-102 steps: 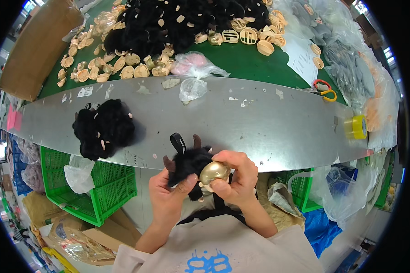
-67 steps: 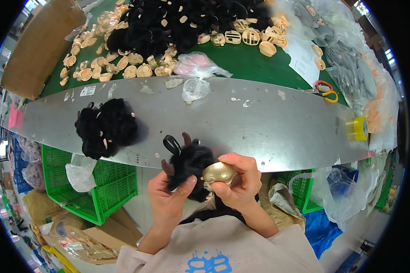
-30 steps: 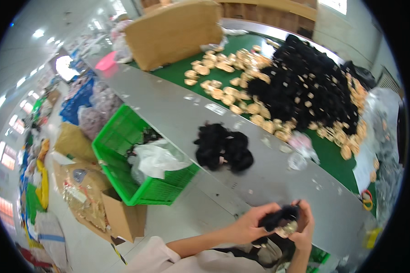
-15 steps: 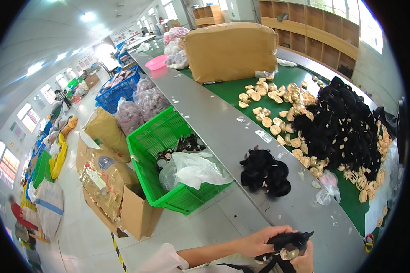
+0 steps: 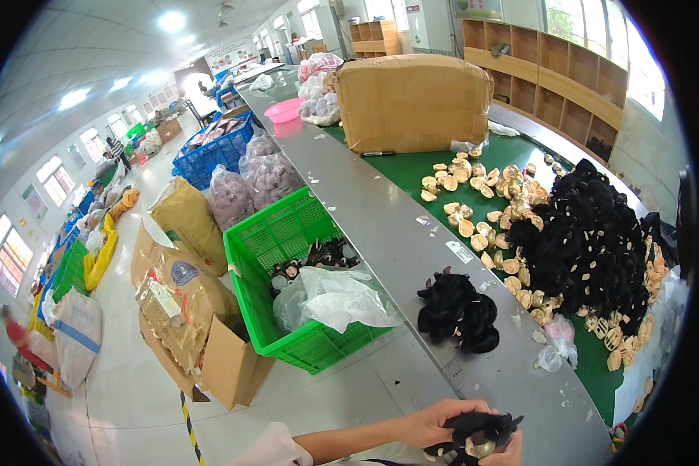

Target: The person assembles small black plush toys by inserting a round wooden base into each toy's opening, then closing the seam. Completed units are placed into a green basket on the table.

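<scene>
At the lower edge my left hand [image 5: 436,423] is closed round a black plush piece [image 5: 478,426] with small pointed tips. From the other side my right hand [image 5: 508,452] grips the same piece, its fingers partly cut off by the picture's edge. A shiny gold half-shell [image 5: 485,448] shows against the plush between my hands. Farther up on the grey metal table edge [image 5: 396,225] lies a small cluster of black plush pieces [image 5: 460,312]. To its right a large heap of black plush pieces [image 5: 586,233] covers part of the green mat [image 5: 412,167].
Gold and tan half-shells [image 5: 512,186] lie scattered around the heap. A large cardboard box [image 5: 415,101] stands behind them. Left of the table are a green crate [image 5: 245,291] with plastic film, an open carton [image 5: 237,365] and a blue crate [image 5: 210,159]. A clear bag [image 5: 558,342] lies near the mat's edge.
The view has shifted slightly, so the table and crates sit lower in the picture. Both hands keep hold of the plush piece, which appears slightly lower and farther left.
</scene>
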### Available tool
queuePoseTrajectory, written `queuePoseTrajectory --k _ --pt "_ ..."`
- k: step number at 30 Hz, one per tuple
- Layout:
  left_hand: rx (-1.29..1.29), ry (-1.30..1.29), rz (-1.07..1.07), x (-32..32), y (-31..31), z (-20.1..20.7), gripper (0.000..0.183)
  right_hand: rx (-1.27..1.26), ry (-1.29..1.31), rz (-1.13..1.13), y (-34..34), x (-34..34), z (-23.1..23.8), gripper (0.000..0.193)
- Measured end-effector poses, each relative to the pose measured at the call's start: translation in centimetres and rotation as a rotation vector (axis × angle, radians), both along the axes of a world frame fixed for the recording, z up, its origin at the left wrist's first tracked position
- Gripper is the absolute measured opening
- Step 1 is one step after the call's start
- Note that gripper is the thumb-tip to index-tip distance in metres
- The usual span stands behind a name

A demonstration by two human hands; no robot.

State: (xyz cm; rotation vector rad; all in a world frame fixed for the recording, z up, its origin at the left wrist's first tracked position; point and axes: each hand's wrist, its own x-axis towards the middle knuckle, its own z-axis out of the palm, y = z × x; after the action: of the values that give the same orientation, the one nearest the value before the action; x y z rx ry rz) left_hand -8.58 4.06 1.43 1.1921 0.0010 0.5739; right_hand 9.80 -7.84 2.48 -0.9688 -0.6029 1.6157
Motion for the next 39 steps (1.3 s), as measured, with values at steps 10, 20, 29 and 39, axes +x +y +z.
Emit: queuePoseTrajectory --k 10,20,29,39 --pt "-0.017 -0.095 0.077 1.1 -0.1 1.6 0.029 0.196 -0.666 -0.266 -1.2 -1.7 0.5 0.075" --pt "0.029 -0.023 0.069 0.7 -0.3 2.0 0.037 0.566 -1.381 -0.307 -1.0 -2.5 0.9 0.058" --pt "0.147 -0.094 0.218 -1.4 -0.9 2.9 0.047 0.648 -1.344 -0.448 -1.1 -4.7 0.9 0.043" --pt "0.258 0.023 0.385 -0.7 -2.6 2.9 0.042 0.544 -1.407 -0.682 -2.3 -6.1 -0.7 0.045"
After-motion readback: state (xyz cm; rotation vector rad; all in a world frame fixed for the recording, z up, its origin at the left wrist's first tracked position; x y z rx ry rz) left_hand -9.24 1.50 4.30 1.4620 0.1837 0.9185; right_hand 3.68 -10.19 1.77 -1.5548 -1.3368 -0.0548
